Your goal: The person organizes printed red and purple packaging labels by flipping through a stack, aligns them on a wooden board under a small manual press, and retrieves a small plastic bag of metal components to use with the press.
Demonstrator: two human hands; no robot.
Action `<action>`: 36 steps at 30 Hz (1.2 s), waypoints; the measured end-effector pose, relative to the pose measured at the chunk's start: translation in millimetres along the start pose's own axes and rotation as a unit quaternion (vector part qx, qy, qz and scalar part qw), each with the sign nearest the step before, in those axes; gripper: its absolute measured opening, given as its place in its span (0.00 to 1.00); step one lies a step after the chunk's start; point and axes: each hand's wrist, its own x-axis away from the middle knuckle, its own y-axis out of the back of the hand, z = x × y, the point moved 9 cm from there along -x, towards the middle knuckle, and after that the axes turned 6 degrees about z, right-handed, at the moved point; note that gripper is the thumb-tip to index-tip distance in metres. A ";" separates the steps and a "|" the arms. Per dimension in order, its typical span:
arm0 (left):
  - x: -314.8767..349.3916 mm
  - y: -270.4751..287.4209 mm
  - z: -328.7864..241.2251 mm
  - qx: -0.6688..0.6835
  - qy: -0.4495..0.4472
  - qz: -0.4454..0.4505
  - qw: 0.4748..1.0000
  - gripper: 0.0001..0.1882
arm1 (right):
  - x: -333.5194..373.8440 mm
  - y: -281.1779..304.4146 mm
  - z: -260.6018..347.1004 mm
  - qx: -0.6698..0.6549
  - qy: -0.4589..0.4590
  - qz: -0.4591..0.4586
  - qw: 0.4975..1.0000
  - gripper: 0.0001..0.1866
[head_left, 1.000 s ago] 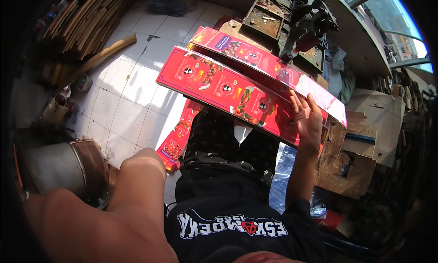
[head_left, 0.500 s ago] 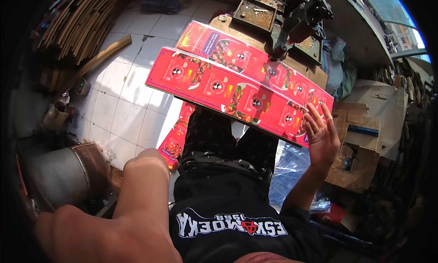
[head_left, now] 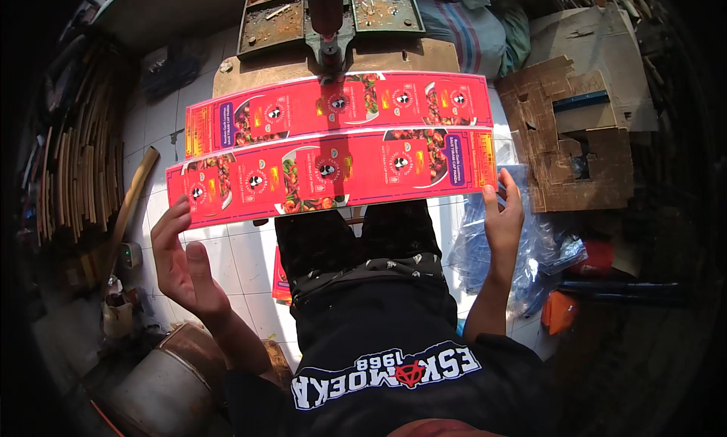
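Observation:
A long red printed sheet [head_left: 363, 153] with food pictures and round emblems lies across the bench in front of me. A second red sheet [head_left: 303, 107] lies behind it, partly covered by its far edge. My left hand [head_left: 185, 266] is at the near sheet's left end, thumb and fingers apart, its fingertips by the edge. At the opposite end, my right hand [head_left: 503, 217] has its thumb at the near right corner and its fingers beside the edge, not closed round it. Above the far sheet stands a dark metal machine head [head_left: 327, 20].
Divided metal trays [head_left: 273, 20] with small bits flank the machine on a wooden board [head_left: 424, 54]. Cut cardboard [head_left: 575, 149] and clear plastic wrapping [head_left: 485, 248] lie to the right. A metal drum [head_left: 163, 384] and stacked boards [head_left: 83, 164] stand left.
My left hand has swung forward from the lower left to the near sheet's left end. My right hand has lowered to its right corner. The view has turned, and the sheets now lie more level.

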 end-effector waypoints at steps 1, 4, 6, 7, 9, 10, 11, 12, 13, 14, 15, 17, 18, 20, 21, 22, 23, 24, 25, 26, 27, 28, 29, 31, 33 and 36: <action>0.9 6.9 21.1 -0.164 0.039 -0.018 0.986 0.23 | -0.9 -3.6 -10.3 0.007 0.010 -0.004 1.000 0.28; 20.0 49.2 120.8 -0.373 0.127 -0.050 0.918 0.26 | -7.4 -11.3 -17.4 -0.012 0.029 -0.027 0.999 0.28; 32.5 58.9 175.6 -0.302 0.236 -0.005 0.923 0.25 | -13.0 -16.2 -12.9 -0.049 0.021 -0.030 0.998 0.27; 33.4 57.6 187.4 -0.265 0.289 0.016 0.920 0.24 | -15.4 -15.6 -17.0 -0.069 0.023 -0.047 0.996 0.25; 34.2 52.6 184.9 -0.203 0.313 0.041 0.927 0.24 | -19.0 -20.1 -38.6 -0.135 -0.038 -0.036 0.989 0.24; 35.3 49.0 184.0 -0.171 0.327 0.053 0.928 0.23 | -20.8 -22.8 -49.9 -0.166 -0.068 -0.029 0.983 0.24; 33.4 49.3 184.4 -0.164 0.310 0.045 0.935 0.22 | -23.7 -25.2 -52.0 -0.186 -0.039 -0.018 0.982 0.23; 34.7 49.5 186.9 -0.153 0.313 0.049 0.936 0.22 | -22.6 -25.9 -50.0 -0.222 -0.029 -0.020 0.974 0.24; 35.5 49.5 189.4 -0.141 0.316 0.053 0.937 0.22 | -19.6 -26.9 -47.1 -0.258 -0.018 -0.023 0.966 0.24; 35.9 49.2 192.2 -0.130 0.318 0.057 0.937 0.22 | -16.7 -27.1 -43.7 -0.293 -0.008 -0.025 0.956 0.24; 36.3 50.4 194.2 -0.121 0.310 0.058 0.941 0.22 | -13.5 -27.0 -42.2 -0.326 -0.013 -0.029 0.945 0.24; 36.7 51.2 197.4 -0.103 0.293 0.059 0.949 0.22 | -7.8 -26.1 -40.1 -0.392 -0.025 -0.037 0.919 0.24; 35.3 48.1 192.7 -0.118 0.293 0.048 0.948 0.22 | -6.3 -22.1 -44.7 -0.325 -0.044 -0.041 0.944 0.23; 33.9 41.3 180.2 -0.147 0.294 0.027 0.944 0.22 | -4.0 -11.8 -54.5 -0.187 -0.082 -0.050 0.978 0.23; 33.3 41.9 180.2 -0.153 0.292 0.026 0.944 0.22 | -2.6 -13.6 -56.7 -0.224 -0.109 -0.045 0.967 0.22; 34.0 43.3 180.9 -0.159 0.291 0.026 0.943 0.22 | -0.9 -15.0 -56.2 -0.261 -0.136 -0.040 0.955 0.21; 34.3 44.1 181.4 -0.165 0.289 0.025 0.943 0.22 | 1.4 -17.6 -57.8 -0.297 -0.162 -0.035 0.940 0.20; 33.6 43.7 180.4 -0.166 0.284 0.025 0.944 0.22 | 1.7 -17.0 -57.3 -0.318 -0.146 -0.038 0.936 0.18; 33.1 42.7 178.6 -0.168 0.279 0.026 0.945 0.22 | 2.4 -15.9 -59.8 -0.339 -0.130 -0.041 0.931 0.17; 32.7 42.4 177.8 -0.169 0.274 0.026 0.946 0.22 | 2.4 -15.5 -61.4 -0.359 -0.114 -0.043 0.925 0.17; 33.5 42.6 180.6 -0.161 0.273 0.028 0.948 0.23 | 2.2 -13.9 -59.8 -0.365 -0.105 -0.055 0.923 0.17; 34.9 43.6 184.3 -0.152 0.272 0.030 0.950 0.23 | 4.2 -15.6 -59.8 -0.392 -0.111 -0.059 0.911 0.18; 35.3 44.3 186.7 -0.144 0.271 0.032 0.951 0.23 | 7.8 -17.5 -58.9 -0.419 -0.118 -0.063 0.898 0.18; 35.8 41.3 185.6 -0.129 0.264 0.024 0.956 0.23 | 12.1 -20.4 -56.1 -0.468 -0.127 -0.069 0.872 0.19; 36.0 40.3 186.6 -0.120 0.261 0.020 0.958 0.24 | 15.4 -22.9 -56.1 -0.515 -0.133 -0.072 0.844 0.20; 36.9 42.0 191.0 -0.113 0.266 0.024 0.957 0.24 | 15.8 -22.2 -56.3 -0.513 -0.129 -0.061 0.846 0.20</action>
